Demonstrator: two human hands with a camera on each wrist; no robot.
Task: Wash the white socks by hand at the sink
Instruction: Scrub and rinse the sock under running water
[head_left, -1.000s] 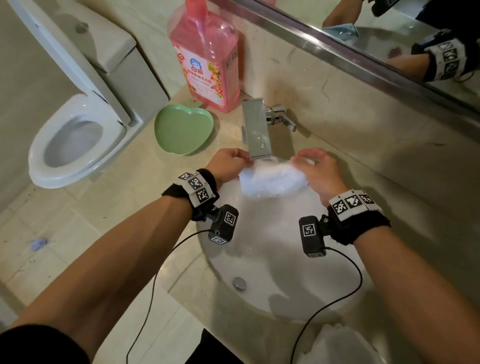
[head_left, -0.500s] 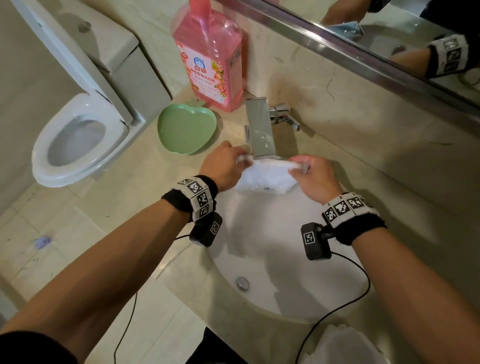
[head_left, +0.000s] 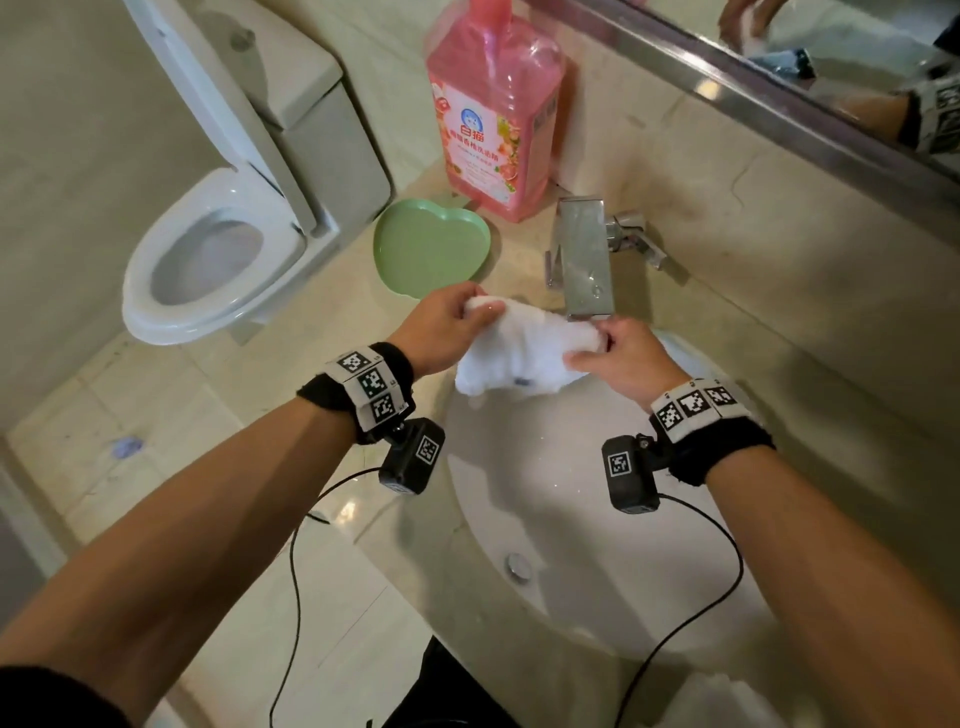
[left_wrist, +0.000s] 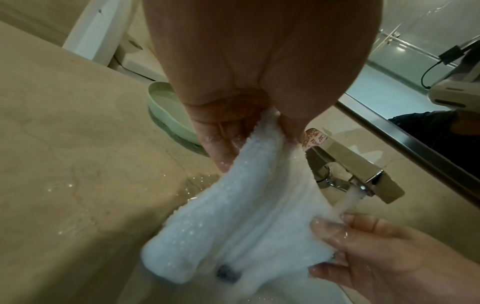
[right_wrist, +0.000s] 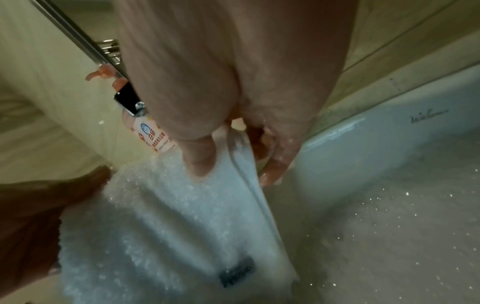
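A wet white sock (head_left: 524, 351) (left_wrist: 246, 222) (right_wrist: 168, 216) with a small dark label is stretched between my two hands over the back of the white sink basin (head_left: 587, 535). My left hand (head_left: 447, 325) (left_wrist: 233, 131) pinches its left end. My right hand (head_left: 615, 353) (right_wrist: 233, 152) pinches its right end just under the chrome faucet (head_left: 584, 257) (left_wrist: 363, 166). Water runs from the spout onto the sock by the right hand's fingers (left_wrist: 363, 236). A second white sock (head_left: 727, 701) lies on the counter at the sink's near right edge.
A pink detergent bottle (head_left: 493, 114) stands behind a green heart-shaped dish (head_left: 431, 249) on the beige counter (head_left: 332, 332) left of the faucet. A toilet (head_left: 208, 260) with its lid raised is at the far left. A mirror (head_left: 831, 62) runs along the wall behind.
Both hands have shifted left with the sock, and the left hand has pulled away, so the sock is stretched wider under the faucet.
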